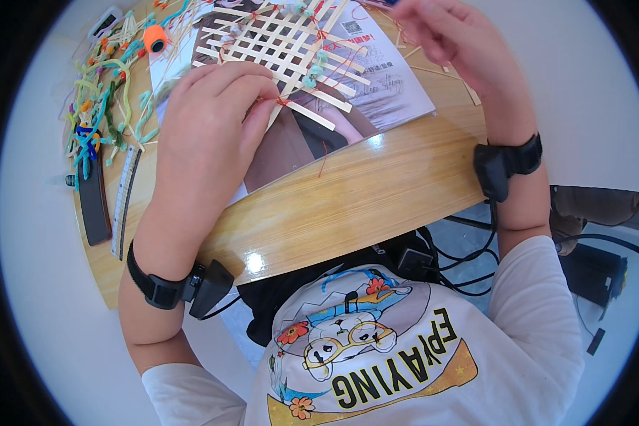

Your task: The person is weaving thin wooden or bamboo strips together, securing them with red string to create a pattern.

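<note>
Woven strip lattice [285, 44]: lies flat on printed sheet [376, 85] on wooden table [348, 206], long strips running diagonally, lower-left to upper-right. Left hand [206, 135] pinches red thread [282, 101] at its lower corner. Right hand [447, 35], fingers curled, raised at upper edge; hold cannot be told.

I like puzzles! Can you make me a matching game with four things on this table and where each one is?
Things:
1. woven strip lattice
2. orange spool
3. ruler
4. red thread

Places:
A. far left part of the table, by the pile of coloured cords
B. pinched at the left hand's fingertips
C. lying along the table's left side, beside a dark flat bar
D. on the printed sheet, in front of both hands

Pairs: 1-D, 2-A, 3-C, 4-B
</note>
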A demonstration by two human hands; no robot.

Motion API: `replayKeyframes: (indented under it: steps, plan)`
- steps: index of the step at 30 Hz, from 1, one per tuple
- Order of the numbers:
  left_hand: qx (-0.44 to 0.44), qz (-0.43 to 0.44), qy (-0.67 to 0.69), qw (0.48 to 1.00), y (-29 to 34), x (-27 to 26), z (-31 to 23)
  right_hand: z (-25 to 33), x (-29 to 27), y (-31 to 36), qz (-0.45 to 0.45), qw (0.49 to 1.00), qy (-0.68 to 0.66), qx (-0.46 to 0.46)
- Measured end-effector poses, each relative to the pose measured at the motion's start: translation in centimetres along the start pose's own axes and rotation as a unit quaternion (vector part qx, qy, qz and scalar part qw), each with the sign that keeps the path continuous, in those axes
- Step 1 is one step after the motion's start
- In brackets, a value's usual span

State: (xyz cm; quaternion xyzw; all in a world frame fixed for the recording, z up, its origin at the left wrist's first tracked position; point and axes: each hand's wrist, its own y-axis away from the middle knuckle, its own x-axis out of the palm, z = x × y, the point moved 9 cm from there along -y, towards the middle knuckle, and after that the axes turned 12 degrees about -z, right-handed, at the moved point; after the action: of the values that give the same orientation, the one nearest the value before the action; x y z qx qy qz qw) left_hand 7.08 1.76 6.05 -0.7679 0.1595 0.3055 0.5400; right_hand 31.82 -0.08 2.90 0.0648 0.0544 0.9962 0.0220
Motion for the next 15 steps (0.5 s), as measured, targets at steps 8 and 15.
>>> replayKeyframes:
  steps: [8,15]
  plan:
    - [0.017,0.000,-0.027,0.999,-0.1,-0.2,-0.4,-2.3,3.6,0.1,-0.035,0.997,0.063,0.041]
    - [-0.024,0.035,-0.025,0.999,0.2,0.2,0.6,0.6,4.1,2.0,-0.083,0.985,0.145,-0.033]
